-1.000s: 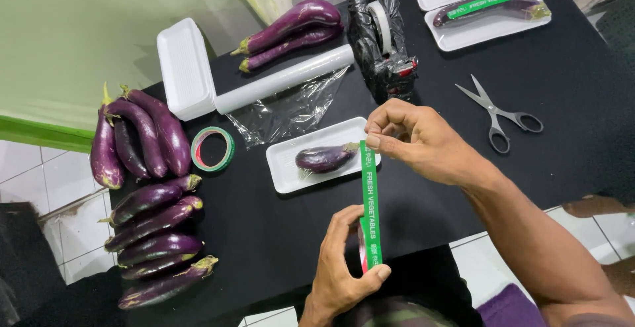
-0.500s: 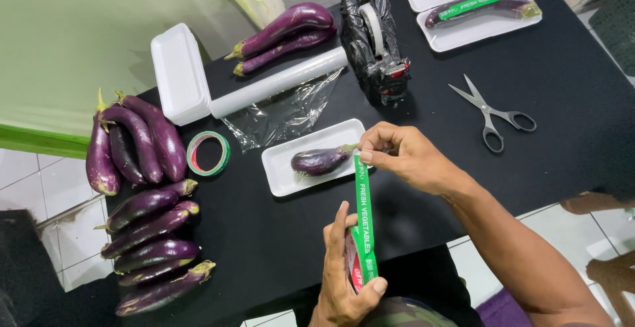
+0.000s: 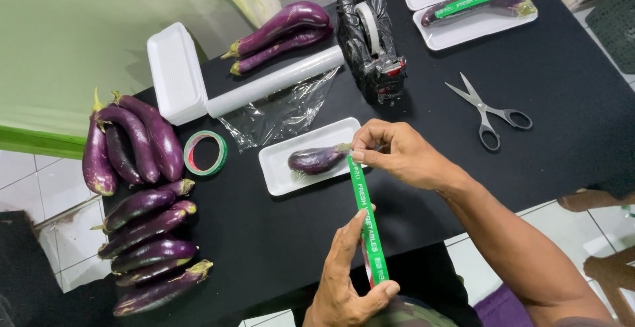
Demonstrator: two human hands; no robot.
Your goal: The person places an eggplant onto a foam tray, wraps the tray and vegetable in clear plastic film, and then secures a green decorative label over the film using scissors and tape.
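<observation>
Green tape [image 3: 366, 224] runs taut between my two hands above the black table [image 3: 569, 161]. My right hand [image 3: 403, 155] pinches its top end just beside the small eggplant [image 3: 317, 159] lying in the white foam tray [image 3: 281, 171]; my left hand [image 3: 350, 287] is clamped on the lower end. Scissors [image 3: 486, 110] lie well apart to the right, a tape dispenser [image 3: 370, 42] behind the tray.

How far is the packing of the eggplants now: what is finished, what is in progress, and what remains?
Done: two white foam trays at the far right hold wrapped purple eggplants banded with green tape. In hand: the right hand and left hand stretch a green printed tape strip beside the wrapped small eggplant on its white tray. Left: loose purple eggplants at the left and two by the film roll.
</observation>
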